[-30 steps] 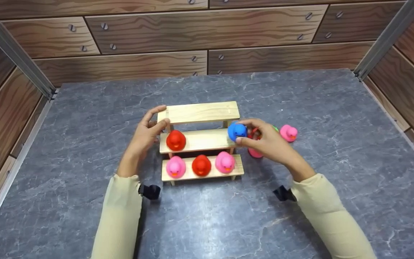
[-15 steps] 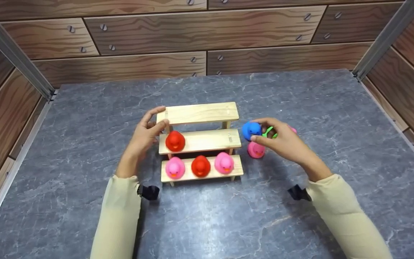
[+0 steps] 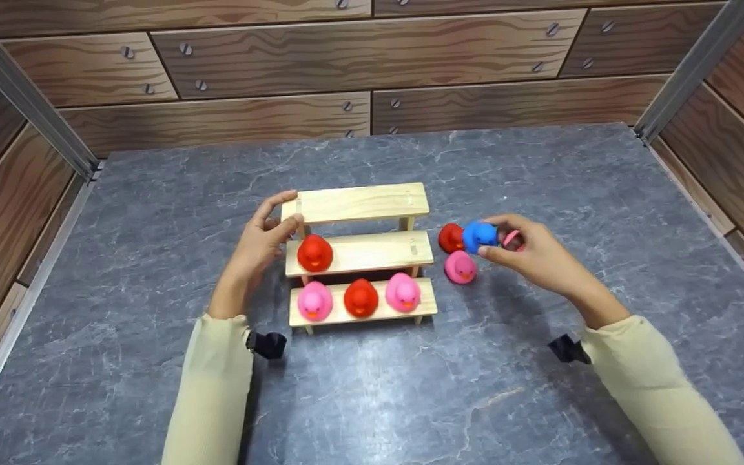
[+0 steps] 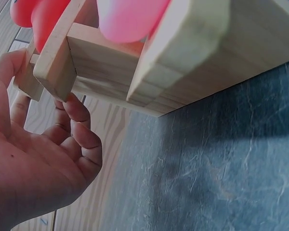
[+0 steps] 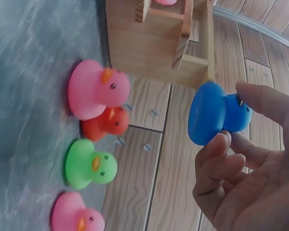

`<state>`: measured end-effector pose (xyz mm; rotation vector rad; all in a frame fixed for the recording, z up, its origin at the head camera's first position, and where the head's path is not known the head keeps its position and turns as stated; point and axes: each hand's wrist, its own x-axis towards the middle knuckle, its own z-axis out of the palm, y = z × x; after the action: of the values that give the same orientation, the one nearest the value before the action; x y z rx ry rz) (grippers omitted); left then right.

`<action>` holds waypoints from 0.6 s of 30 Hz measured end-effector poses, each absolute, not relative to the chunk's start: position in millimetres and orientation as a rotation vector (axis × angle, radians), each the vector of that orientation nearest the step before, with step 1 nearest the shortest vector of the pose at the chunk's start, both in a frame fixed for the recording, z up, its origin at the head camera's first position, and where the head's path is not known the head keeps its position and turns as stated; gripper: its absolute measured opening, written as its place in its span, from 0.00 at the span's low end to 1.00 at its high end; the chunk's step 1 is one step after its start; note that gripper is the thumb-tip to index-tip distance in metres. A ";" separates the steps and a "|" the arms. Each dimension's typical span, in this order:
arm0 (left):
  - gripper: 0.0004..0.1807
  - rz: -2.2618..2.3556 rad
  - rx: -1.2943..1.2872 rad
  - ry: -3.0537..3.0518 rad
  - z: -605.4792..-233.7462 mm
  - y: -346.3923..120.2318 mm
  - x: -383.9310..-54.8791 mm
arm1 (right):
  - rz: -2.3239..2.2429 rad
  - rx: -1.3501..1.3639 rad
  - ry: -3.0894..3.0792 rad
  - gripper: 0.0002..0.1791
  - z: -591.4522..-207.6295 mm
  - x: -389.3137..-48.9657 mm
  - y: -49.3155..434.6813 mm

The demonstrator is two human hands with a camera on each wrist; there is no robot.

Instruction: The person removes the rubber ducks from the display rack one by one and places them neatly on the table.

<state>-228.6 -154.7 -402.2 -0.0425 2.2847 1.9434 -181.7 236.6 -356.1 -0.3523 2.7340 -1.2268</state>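
Pale wood forms a stepped stand (image 5: pixel 139 48); thumb and forefinger of the left hand (image 3: pixel 262 236) pinch the left end of its top step (image 3: pixel 356 202). Right of it, the right hand (image 3: pixel 533 255) pinches a blue duck (image 3: pixel 479 237), raised off the table (image 3: pixel 372 400). One red duck (image 3: pixel 314 253) sits left on the middle step (image 3: pixel 372 253); two pink ducks (image 3: pixel 314 301) flank another red duck (image 3: pixel 361 299) on the bottom step (image 3: pixel 427 299). On the table, right of the stand, are four ducks: near pink duck (image 3: pixel 460 267), far red duck (image 3: pixel 450 237), green duck (image 5: pixel 89 164), rightmost pink duck (image 5: pixel 76 214).
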 end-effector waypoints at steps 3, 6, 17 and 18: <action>0.27 1.940 -0.040 2.286 -402.8 -154.7 -229.5 | -1.213 -0.350 2.743 0.25 -357.4 -181.1 243.6; 0.27 1.947 -0.044 2.278 -403.1 -154.8 -228.9 | -1.197 -0.345 2.760 0.25 -358.0 -179.8 249.2; 0.27 1.974 -0.028 2.275 -402.8 -154.6 -229.0 | -1.154 -0.312 2.743 0.26 -369.1 -177.6 265.3; 0.27 1.980 -0.027 2.272 -402.9 -154.3 -229.2 | -1.146 -0.310 2.740 0.27 -370.6 -177.3 266.3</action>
<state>-229.2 -154.3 -402.9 -0.0274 2.2717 1.9804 -177.3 266.3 -370.6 -0.3101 2.7399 -1.1463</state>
